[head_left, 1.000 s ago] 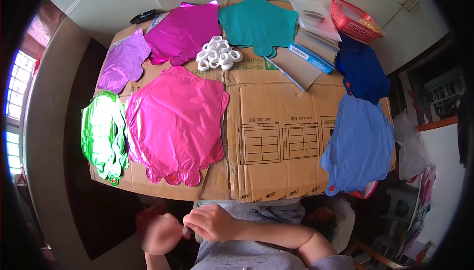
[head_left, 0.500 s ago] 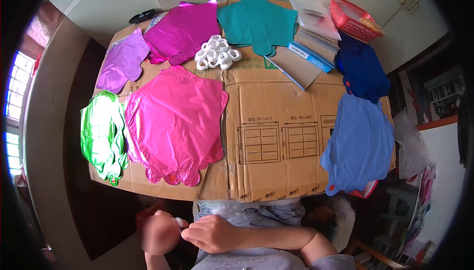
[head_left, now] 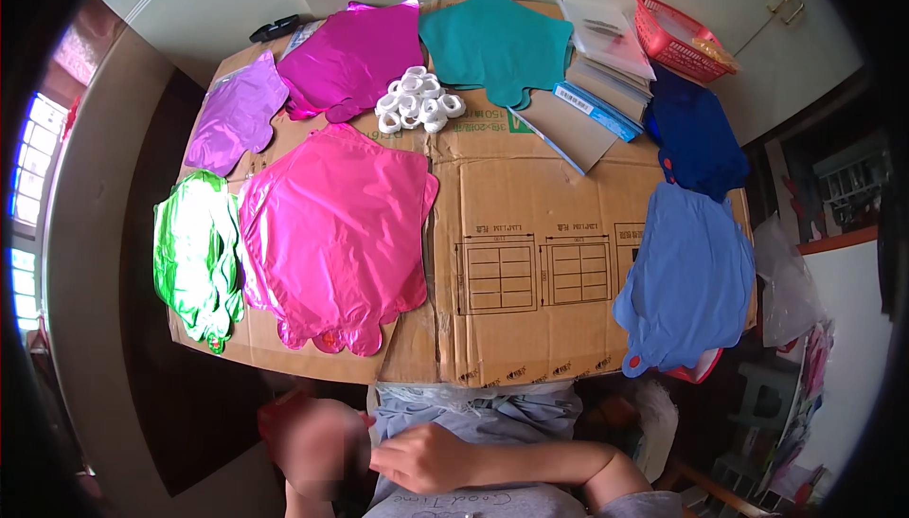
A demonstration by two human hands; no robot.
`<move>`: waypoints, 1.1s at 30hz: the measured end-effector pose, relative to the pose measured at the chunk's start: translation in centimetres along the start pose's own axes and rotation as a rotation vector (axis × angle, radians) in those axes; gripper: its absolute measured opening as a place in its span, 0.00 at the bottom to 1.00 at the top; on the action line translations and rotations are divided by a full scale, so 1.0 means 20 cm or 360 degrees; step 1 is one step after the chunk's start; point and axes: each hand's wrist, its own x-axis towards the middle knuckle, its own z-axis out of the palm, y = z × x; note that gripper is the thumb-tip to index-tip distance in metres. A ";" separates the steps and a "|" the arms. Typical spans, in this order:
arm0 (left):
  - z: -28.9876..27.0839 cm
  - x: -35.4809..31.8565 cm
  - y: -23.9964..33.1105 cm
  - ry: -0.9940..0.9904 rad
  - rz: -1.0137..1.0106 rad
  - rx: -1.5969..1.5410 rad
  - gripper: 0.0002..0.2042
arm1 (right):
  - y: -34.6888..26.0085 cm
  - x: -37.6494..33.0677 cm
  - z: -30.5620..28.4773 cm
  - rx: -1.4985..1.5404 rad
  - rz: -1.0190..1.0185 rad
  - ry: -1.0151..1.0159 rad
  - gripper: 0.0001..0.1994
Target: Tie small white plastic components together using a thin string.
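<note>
the left hand (head_left: pixel 317 447) is blurred, so i cannot tell its fingers' state. the right hand (head_left: pixel 426 456), fingers curled shut, touches it. beyond them, a shiny pink foil balloon (head_left: pixel 331 234) lies flat on the cardboard-covered tabletop (head_left: pixel 530 329).

One head view looks steeply down, from well above. Cardboard sheet (head_left: pixel 530 262) fills centre; hands sit at six o'clock.

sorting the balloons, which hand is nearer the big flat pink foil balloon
Left. The left hand, blurred, sits just below the big flat pink foil balloon, off the cardboard edge. The right hand is beside it, further right and slightly farther away.
</note>
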 end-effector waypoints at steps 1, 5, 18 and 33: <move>0.01 0.03 -0.01 -0.0037 0.0276 0.0469 0.11 | -0.02 0.02 -0.04 -0.0005 0.0013 0.0092 0.04; -0.01 0.03 -0.01 -0.0480 0.0374 -0.0416 0.09 | 0.00 0.05 -0.09 -0.0123 0.0096 0.0324 0.05; 0.10 0.03 -0.12 -0.0293 0.0157 -0.0883 0.08 | 0.07 0.00 -0.13 -0.0253 0.0158 0.0275 0.07; 0.20 0.07 -0.15 -0.0440 0.0165 -0.1273 0.08 | -0.03 0.04 -0.24 0.0258 0.0327 0.0353 0.12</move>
